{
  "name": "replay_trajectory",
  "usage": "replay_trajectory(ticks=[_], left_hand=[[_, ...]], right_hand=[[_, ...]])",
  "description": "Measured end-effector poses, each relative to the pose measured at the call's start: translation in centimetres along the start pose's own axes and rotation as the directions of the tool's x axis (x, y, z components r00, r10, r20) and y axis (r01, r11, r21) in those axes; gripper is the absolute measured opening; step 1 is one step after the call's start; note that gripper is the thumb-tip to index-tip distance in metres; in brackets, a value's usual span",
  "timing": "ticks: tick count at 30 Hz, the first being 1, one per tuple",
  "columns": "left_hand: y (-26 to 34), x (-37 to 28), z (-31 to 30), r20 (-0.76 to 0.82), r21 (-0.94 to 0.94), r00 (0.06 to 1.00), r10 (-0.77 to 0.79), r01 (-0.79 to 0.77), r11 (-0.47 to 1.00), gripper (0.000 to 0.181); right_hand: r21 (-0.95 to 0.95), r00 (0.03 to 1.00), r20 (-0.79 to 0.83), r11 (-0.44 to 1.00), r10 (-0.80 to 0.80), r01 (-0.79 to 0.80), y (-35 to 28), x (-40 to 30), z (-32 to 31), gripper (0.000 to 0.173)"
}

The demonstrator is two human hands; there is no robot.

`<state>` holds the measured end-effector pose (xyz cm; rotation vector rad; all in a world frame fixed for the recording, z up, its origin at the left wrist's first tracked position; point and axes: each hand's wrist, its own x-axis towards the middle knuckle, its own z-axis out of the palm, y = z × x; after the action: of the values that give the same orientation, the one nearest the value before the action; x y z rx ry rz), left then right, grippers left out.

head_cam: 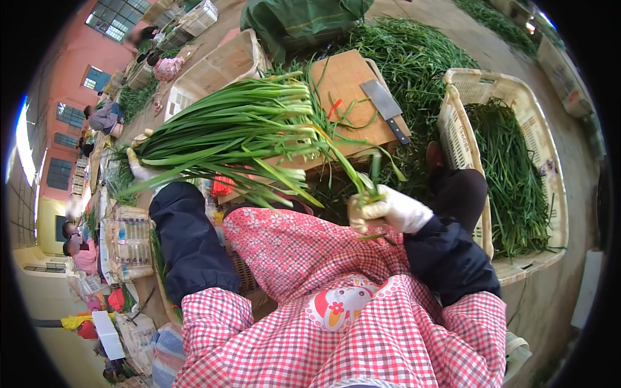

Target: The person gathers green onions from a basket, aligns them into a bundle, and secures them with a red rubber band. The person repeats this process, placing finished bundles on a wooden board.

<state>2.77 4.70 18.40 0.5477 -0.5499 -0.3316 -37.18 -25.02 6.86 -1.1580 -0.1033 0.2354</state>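
My left hand (140, 157), in a pale glove, grips a thick bunch of long green leafy stalks (233, 126) by the leaf end. The pale cut stem ends point right, towards the board. My right hand (378, 208), in a white glove, is closed around a few loose green leaves (366, 186) above my lap. A wooden cutting board (339, 77) lies beyond the bunch, with leaf scraps and a red strip (335, 109) on it. On its right edge rests a cleaver (383, 104) with a black handle.
At right a pale plastic crate (465, 140) holds green leaves (509, 179). Another crate (218, 72) stands behind the bunch. Heaped greens (412, 53) cover the floor beyond the board, beside a green cloth (305, 19). Several people sit among crates at far left.
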Motion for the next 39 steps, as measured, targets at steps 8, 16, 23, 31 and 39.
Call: replay_trajectory(ticks=[8, 16, 23, 31, 39], left_hand=[[1.6, -0.7, -0.5, -0.186, 0.018, 0.983, -0.011, 0.015, 1.000, 0.037], [-1.9, 1.4, 2.2, -0.035, 0.169, 0.998, 0.061, -0.054, 0.984, 0.033], [1.2, 1.4, 4.3, 0.010, 0.092, 0.997, 0.080, -0.080, 0.992, 0.024], [-0.5, 0.7, 5.6, -0.100, 0.194, 0.974, 0.205, -0.183, 0.964, 0.025], [-2.5, 0.0, 8.8, 0.124, 0.152, 0.988, 0.090, -0.109, 0.982, 0.023]], right_hand=[[0.201, 0.877, -0.466, 0.952, -0.116, 0.232, -1.8, -6.1, -5.1, 0.025], [0.170, 0.945, -0.318, 0.977, -0.071, 0.131, -1.8, 3.5, -0.2, 0.071], [-0.041, 0.982, -0.135, 0.989, 0.134, -0.140, -0.8, 0.4, -2.3, 0.021], [0.242, 0.922, -0.380, 0.970, 0.068, 0.029, -1.1, -1.1, -1.1, 0.023], [0.318, 0.927, -0.371, 0.946, 0.057, 0.070, -1.3, 8.7, 4.9, 0.034]])
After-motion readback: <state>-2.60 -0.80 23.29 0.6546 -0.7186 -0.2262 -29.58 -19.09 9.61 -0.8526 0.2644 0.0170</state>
